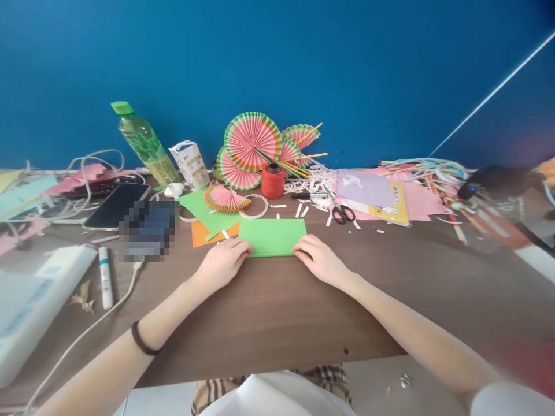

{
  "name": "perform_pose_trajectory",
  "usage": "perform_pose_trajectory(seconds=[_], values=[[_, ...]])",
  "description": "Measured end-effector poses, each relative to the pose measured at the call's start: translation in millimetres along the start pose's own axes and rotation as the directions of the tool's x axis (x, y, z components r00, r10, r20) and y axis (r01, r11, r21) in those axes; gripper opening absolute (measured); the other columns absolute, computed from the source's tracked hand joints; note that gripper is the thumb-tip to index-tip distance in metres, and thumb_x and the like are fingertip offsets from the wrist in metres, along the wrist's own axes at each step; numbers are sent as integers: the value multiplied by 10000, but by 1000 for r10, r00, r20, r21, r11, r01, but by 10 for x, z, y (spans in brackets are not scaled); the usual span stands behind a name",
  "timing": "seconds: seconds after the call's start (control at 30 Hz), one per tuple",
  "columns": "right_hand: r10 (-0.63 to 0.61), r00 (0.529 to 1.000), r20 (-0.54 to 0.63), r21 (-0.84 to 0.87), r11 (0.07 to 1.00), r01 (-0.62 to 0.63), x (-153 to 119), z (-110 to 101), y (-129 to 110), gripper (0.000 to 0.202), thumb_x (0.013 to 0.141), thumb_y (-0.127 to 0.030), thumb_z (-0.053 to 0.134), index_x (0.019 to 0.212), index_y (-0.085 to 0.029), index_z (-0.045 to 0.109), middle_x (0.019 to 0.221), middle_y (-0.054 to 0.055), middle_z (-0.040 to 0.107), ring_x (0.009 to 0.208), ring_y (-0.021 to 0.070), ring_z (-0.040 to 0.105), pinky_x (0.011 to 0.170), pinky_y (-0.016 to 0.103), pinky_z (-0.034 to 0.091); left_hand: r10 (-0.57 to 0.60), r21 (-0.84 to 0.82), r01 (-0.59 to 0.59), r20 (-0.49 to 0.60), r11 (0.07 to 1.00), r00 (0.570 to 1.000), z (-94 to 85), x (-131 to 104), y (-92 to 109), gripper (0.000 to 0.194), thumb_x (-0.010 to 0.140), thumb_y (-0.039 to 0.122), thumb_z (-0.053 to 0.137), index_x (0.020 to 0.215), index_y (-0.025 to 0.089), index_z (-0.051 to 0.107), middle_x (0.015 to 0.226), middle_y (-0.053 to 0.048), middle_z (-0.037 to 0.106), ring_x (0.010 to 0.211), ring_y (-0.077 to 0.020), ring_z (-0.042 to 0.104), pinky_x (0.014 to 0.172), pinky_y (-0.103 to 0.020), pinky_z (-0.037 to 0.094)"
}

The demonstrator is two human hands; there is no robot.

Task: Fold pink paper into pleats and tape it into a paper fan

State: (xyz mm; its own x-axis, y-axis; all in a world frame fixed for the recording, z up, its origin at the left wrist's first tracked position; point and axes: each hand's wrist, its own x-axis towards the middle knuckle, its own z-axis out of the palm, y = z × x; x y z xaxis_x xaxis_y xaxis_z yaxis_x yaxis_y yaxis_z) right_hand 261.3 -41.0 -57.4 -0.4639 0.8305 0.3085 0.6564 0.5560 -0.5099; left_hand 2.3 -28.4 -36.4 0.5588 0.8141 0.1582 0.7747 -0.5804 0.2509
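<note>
A green sheet of paper (273,237) lies in front of me on the brown table, with a narrow edge along its near side that looks folded. My left hand (225,257) pinches its near left corner, fingers curled together. At the near right corner, my right hand (318,260) grips the sheet the same way. Just beyond are an orange paper piece (203,234), another green sheet (206,208) and a small pleated pink fan (226,198) with an orange and green rim. A roll of tape (255,206) touches or nearly touches the far edge of the held sheet.
Pleated paper fans (254,141) stand by the blue wall, behind a red thread spool (273,182). Scissors (340,211), paper strips and a yellow booklet (392,208) lie to the right. Leftward are a bottle (147,141), a carton (191,164), phones, a marker (105,277) and cables.
</note>
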Motion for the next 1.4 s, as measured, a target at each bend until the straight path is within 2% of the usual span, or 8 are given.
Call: perform_pose_trajectory(seconds=[0.13,0.23,0.37,0.53,0.77,1.0,1.17,1.4], values=[[159,987,31,86,983,-161,26,-2,-10,93,845,-138,474,795,-202,519,797,29,534,765,159,517,706,286,433,19,-112,-14,50,994,999,-1,55,-71,210,877,182,351,835,197,556,869,-33,583,793,-153,547,715,-265,432],[166,985,52,108,979,-171,35,2,-6,121,853,-136,443,770,-205,498,827,24,497,761,146,505,715,280,419,62,-164,-54,39,985,997,38,74,-134,212,884,195,348,837,187,555,890,-48,550,799,-152,526,742,-271,432],[145,985,89,131,979,-156,71,-9,31,132,855,-128,431,772,-200,504,861,28,479,782,143,499,721,274,408,125,-82,-124,11,989,992,74,93,-160,236,875,141,332,888,190,562,923,-57,564,855,-177,504,795,-324,399],[51,992,111,-17,999,-49,145,-32,101,141,874,-155,441,855,-197,574,910,55,541,850,180,466,777,332,373,234,-9,-234,63,972,970,59,124,-70,405,772,-17,308,958,209,589,969,-38,606,880,-181,488,761,-306,387],[-207,962,178,-253,935,248,168,29,103,463,858,-25,328,1134,-280,600,1034,90,563,884,209,470,720,351,369,311,139,-321,85,937,947,106,136,-2,544,800,2,328,1221,287,521,1018,-53,599,859,-187,481,728,-316,380],[-250,965,74,-103,961,257,96,-36,239,399,845,-40,346,957,-226,681,992,85,595,889,179,540,771,339,455,277,-12,-277,28,961,960,82,144,-89,446,827,54,351,1049,300,649,981,-29,637,855,-173,512,741,-300,413],[-126,992,-16,110,986,127,43,-90,304,296,758,-9,372,728,-185,608,1016,78,620,857,160,602,730,313,489,263,-135,-265,-32,955,964,42,82,-141,406,765,29,363,934,237,669,1003,-17,651,915,-160,552,807,-295,439],[-77,997,18,145,987,74,81,-108,252,47,792,-198,549,768,-192,509,1019,104,576,923,189,572,807,353,462,169,-119,-174,-54,978,984,43,76,-139,135,829,261,476,788,185,580,870,-42,624,841,-167,556,783,-307,447]])
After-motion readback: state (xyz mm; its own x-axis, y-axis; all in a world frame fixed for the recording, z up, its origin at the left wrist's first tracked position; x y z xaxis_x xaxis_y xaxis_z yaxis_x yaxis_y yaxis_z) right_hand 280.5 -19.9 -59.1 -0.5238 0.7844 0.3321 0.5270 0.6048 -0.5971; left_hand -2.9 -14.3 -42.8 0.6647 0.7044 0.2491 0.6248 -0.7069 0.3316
